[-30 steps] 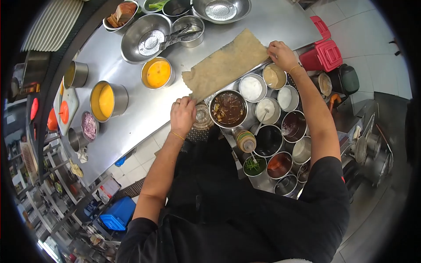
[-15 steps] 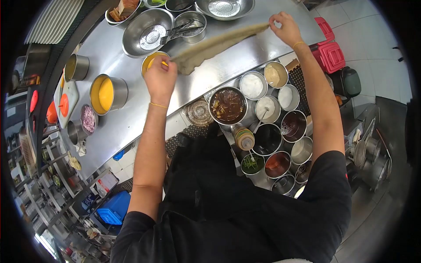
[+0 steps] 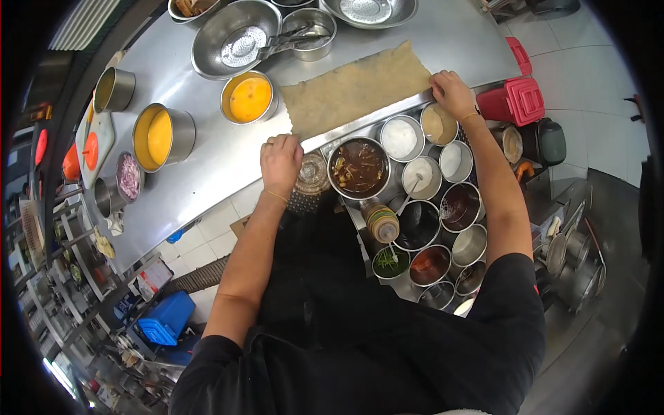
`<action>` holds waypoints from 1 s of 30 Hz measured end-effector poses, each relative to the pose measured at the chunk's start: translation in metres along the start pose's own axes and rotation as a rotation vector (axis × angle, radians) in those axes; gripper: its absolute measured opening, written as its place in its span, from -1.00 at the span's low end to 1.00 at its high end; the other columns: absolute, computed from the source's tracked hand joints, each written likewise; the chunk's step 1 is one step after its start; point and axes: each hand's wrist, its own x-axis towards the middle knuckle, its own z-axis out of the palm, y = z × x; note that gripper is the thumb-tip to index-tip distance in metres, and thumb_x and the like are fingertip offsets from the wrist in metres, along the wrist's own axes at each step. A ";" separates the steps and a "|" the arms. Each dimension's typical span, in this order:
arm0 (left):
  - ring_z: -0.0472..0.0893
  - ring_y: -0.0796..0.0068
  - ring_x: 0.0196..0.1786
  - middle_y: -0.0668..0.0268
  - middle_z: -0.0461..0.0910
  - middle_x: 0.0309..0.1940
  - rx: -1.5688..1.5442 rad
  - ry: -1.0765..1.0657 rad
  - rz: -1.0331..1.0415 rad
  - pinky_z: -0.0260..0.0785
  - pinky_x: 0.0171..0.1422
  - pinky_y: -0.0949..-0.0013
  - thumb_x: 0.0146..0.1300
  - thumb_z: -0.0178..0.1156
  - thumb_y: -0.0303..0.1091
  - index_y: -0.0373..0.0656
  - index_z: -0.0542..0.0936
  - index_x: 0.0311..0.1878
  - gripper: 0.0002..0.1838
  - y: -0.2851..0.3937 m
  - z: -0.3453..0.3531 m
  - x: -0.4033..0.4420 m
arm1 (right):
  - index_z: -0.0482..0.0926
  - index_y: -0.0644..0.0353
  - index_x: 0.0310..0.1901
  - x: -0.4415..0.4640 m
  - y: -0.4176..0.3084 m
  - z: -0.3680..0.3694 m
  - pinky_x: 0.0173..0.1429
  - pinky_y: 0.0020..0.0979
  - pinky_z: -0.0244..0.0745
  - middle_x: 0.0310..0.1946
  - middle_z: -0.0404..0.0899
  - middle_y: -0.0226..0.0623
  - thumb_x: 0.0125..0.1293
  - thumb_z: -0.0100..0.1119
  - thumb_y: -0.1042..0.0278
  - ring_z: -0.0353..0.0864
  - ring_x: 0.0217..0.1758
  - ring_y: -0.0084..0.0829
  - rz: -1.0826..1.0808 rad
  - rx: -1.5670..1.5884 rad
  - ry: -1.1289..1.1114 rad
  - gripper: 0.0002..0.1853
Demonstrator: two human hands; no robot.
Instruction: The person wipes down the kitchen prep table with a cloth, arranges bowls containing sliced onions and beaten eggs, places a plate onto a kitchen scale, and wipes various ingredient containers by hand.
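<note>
A thin tan, cloth-like sheet [image 3: 356,86] lies spread out as a rectangle on the steel table; I cannot tell its material. At its near left corner is my left hand [image 3: 281,164], closed with the fingers curled at the table's edge. My right hand [image 3: 453,95] pinches the near right corner. Left of the sheet stands a steel pot of orange-yellow liquid [image 3: 250,98], like beaten egg. Just below the sheet, a pot of dark brown sauce [image 3: 359,168] sits beside my left hand.
Behind the sheet are a perforated steel bowl [image 3: 243,50] and a small pot with tongs [image 3: 315,43]. On the left stand another yellow-filled pot [image 3: 159,138] and chopped onion [image 3: 129,176]. Nearest me, several seasoning pots crowd around a bottle [image 3: 381,223]. A red bin [image 3: 523,99] is at right.
The sheet, held stretched up in both hands before, now lies flat and wider on the table. Both hands have come down toward the near edge, my left one also rightward.
</note>
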 end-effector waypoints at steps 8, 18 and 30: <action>0.50 -0.07 0.23 0.02 0.52 0.18 -0.108 -0.051 0.023 0.34 0.33 -0.04 0.22 0.29 -0.31 -0.19 0.59 0.13 -0.59 0.045 -0.024 0.020 | 0.64 0.16 -0.18 0.007 -0.018 -0.031 0.14 -0.09 0.51 -0.14 0.60 -0.24 0.23 0.21 0.42 0.56 0.01 -0.10 -0.149 -0.071 -0.022 -0.86; 0.03 0.00 0.70 -0.01 0.11 0.64 0.142 -0.120 -0.034 -0.22 0.74 -0.13 0.47 0.07 0.20 -0.16 0.20 0.62 -0.15 0.051 0.057 0.078 | 0.31 0.30 0.50 0.063 -0.053 0.065 0.68 -0.04 0.07 0.56 0.21 0.08 0.54 0.08 -0.08 0.13 0.65 0.01 -0.024 -0.053 0.121 -0.29; -0.03 0.03 0.73 0.01 0.04 0.68 0.202 -0.149 -0.062 -0.34 0.75 -0.17 0.45 -0.02 0.36 -0.09 0.15 0.67 -0.07 0.042 0.051 0.074 | 0.03 0.42 0.60 0.052 -0.069 0.075 0.73 0.12 -0.26 0.64 -0.02 0.19 0.43 -0.05 -0.49 -0.14 0.75 0.02 0.168 -0.234 0.043 0.10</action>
